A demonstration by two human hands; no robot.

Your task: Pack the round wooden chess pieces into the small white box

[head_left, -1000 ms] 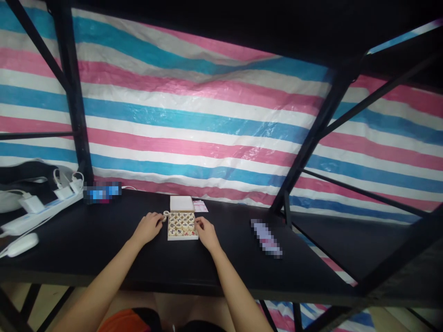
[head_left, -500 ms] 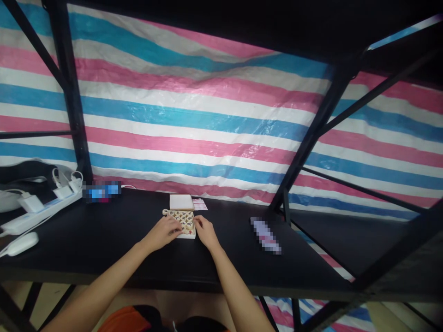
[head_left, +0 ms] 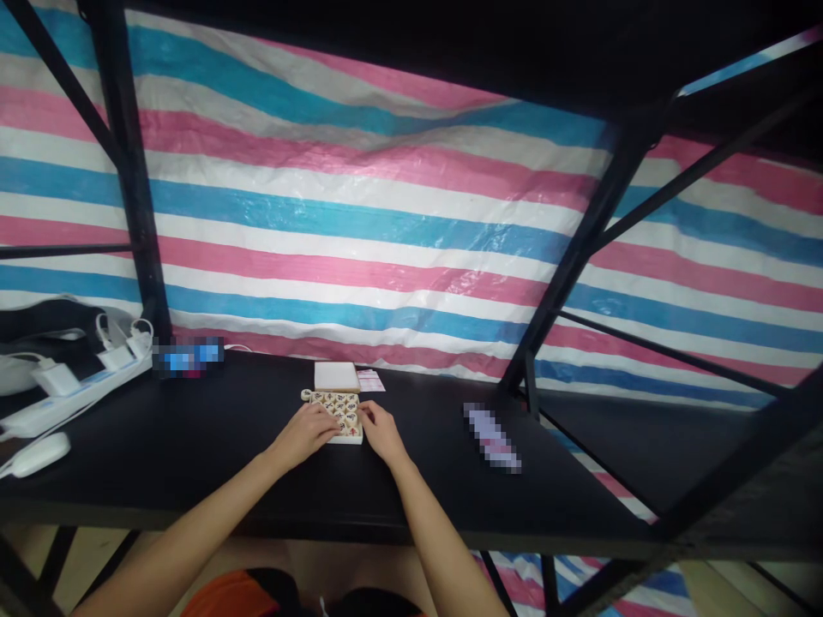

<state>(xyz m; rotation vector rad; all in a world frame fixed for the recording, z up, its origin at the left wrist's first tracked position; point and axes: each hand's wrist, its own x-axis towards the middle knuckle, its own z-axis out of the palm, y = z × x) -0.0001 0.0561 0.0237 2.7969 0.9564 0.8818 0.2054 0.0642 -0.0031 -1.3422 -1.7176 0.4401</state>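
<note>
A small tray (head_left: pixel 351 437) of round game pcs (head_left: pixel 344 409) sits mid-table, w/ the left hand (head_left: pixel 307 431) laid over its near-left part, fingers curled on the pcs; whether one is pinched can't be told. The right hand (head_left: pixel 381 431) is pressed to the tray's right edge, fingers bent, steadying it. Most slots look filled; one loose pc (head_left: pixel 306 395) is left just beside the far-left corner. The lid (head_left: pixel 337 375) is off, behind the tray. A black table (head_left: pixel 193 446) under a dark frame, striped tarp (head_left: pixel 360 223) as backdrop; a power strip (head_left: pixel 70 390) at far left.
</note>
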